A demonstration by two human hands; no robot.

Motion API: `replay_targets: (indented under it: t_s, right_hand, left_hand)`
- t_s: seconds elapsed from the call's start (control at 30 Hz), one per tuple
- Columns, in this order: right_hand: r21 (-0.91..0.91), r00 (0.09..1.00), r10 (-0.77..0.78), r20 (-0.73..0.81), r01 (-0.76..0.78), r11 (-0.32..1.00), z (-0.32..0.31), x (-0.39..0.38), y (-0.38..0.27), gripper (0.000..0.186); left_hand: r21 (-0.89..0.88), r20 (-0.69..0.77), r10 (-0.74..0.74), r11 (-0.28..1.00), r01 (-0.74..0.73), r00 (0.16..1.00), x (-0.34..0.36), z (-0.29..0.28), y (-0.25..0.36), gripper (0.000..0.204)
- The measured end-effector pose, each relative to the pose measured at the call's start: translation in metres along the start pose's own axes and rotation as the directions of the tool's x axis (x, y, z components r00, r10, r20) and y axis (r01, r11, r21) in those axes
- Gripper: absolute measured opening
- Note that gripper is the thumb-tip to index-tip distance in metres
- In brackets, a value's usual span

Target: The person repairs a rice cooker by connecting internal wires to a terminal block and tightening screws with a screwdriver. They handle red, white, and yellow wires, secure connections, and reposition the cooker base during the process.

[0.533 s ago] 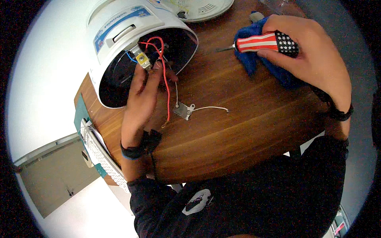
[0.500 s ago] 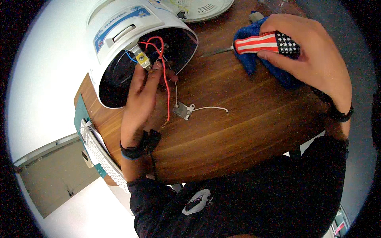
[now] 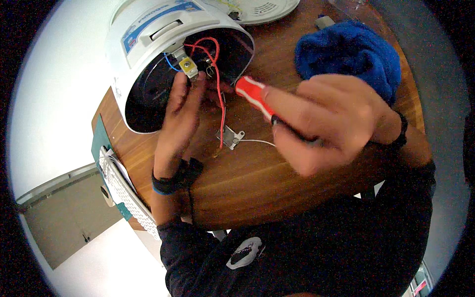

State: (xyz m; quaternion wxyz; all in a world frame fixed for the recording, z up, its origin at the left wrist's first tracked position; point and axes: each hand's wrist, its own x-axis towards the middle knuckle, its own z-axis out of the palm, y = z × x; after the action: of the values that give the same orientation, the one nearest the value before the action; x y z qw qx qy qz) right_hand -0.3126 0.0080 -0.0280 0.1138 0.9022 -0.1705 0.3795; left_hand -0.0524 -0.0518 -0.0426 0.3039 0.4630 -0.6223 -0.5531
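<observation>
A white rounded appliance housing lies on its side, its dark hollow facing me. At its mouth, a metal bracket with a yellow piece and a screw hangs among red and blue wires. My left hand has its fingertips closed at the lower end of this bracket; part of the fingers is hidden. A screwdriver with a red-and-white striped handle is gripped in my right hand, blurred by motion, right of the housing. The screwdriver's shaft is hard to make out. A red wire dangles beside my left hand.
A small metal plate with a white wire lies on the wooden table between my hands. Behind my right hand is a crumpled blue cloth. A white vented cover sits at the back; a white keyboard stands at the left edge.
My right hand has lifted the screwdriver off the blue cloth and brought it left and nearer, toward the housing. The housing and bracket have shifted slightly right, my left hand staying at the bracket.
</observation>
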Motion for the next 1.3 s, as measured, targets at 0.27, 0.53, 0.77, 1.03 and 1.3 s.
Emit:
replay_targets:
  t_s: [0.27,0.53,0.77,1.03,1.3]
  right_hand:
    - [0.108,0.974,-0.039,-0.221,0.064,0.992,0.022,0.004,-0.006,0.038]
    - [-0.013,0.955,-0.273,-0.118,0.273,0.962,0.025,0.008,0.005,0.053]
    - [0.048,0.952,-0.272,-0.139,0.281,0.959,0.035,0.014,0.007,0.056]
    - [0.047,0.956,-0.254,-0.150,0.263,0.964,0.036,0.017,0.007,0.055]
    - [0.029,0.957,-0.254,-0.138,0.261,0.965,0.037,0.017,0.005,0.052]
  left_hand:
    - [-0.099,-0.023,-0.048,0.994,0.046,0.999,-0.003,0.000,-0.002,0.021]
    - [-0.108,-0.049,-0.068,0.992,0.062,0.996,0.000,0.004,0.004,0.022]
    - [-0.084,-0.035,-0.043,0.996,0.039,0.998,0.000,0.001,-0.004,0.021]
    - [-0.052,-0.012,-0.006,0.999,0.005,1.000,0.003,-0.001,-0.005,0.019]
    - [-0.072,-0.030,0.016,0.997,-0.018,0.999,0.004,0.001,-0.007,0.018]
